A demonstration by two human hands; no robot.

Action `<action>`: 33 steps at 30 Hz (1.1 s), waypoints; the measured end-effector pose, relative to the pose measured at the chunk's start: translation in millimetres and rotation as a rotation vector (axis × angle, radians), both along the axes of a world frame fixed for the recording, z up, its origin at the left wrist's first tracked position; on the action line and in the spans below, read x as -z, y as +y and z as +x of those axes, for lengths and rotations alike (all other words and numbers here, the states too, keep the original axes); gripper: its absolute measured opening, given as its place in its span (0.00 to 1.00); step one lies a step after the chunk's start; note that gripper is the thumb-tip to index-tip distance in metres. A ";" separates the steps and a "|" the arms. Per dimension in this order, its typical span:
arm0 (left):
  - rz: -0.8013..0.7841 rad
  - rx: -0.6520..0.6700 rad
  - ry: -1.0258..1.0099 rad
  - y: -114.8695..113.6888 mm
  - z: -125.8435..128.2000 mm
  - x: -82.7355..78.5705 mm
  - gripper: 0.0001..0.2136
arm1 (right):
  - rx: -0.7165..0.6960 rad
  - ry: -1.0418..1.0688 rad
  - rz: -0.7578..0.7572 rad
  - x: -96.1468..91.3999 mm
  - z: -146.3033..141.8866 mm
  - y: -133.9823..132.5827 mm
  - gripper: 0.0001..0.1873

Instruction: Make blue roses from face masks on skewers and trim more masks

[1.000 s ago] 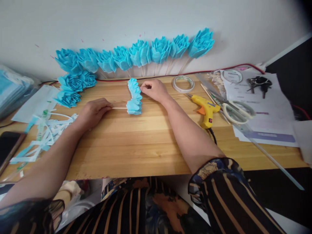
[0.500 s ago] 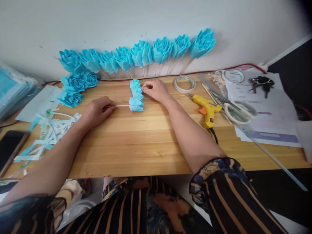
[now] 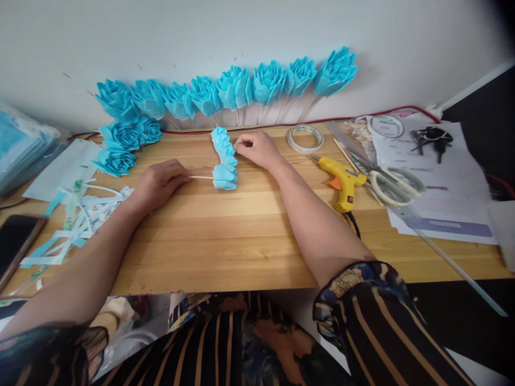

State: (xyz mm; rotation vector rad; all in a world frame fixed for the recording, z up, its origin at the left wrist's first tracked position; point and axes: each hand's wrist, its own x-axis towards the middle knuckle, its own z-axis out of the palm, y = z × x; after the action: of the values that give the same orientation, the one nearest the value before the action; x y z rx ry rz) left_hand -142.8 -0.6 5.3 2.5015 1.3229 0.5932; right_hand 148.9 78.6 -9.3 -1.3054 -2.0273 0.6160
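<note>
The blue pleated strip (image 3: pixel 226 147) lay to the left of the yellow glue gun (image 3: pixel 341 182), above the table (image 3: pixel 225 241), with its long axis running away from the wearer. The right hand (image 3: pixel 259 150), between the glue gun and the strip, was the nearer: its thumb and forefinger were together on the strip's right edge, partway along, and appeared to pinch it, though the contact was small in view. The strip thus lay directly left of those fingers.

The left hand (image 3: pixel 163 185), well left of the glue gun, had its fingers clamped on the free end of a thin pale stick (image 3: pixel 201 177). The stick ran crosswise, nearly at right angles to the strip, into a rolled bud (image 3: pixel 225 178) at the strip's near end, roughly level with the glue gun's body.

The strip was light blue and soft-looking, folded into overlapping pointed pleats along its length; the bud was compact, its petals wrapped close, their tips facing right, toward the glue gun.
</note>
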 end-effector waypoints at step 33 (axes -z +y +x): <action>-0.061 0.056 -0.014 -3.7 -13.2 -4.5 0.14 | -0.145 0.230 -0.026 12.8 -1.6 8.4 0.18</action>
State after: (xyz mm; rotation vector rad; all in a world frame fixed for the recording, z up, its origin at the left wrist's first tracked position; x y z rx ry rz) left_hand -156.0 -4.3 9.8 2.4721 1.2419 0.5492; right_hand 147.3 87.0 -22.1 -1.0543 -1.9396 0.8222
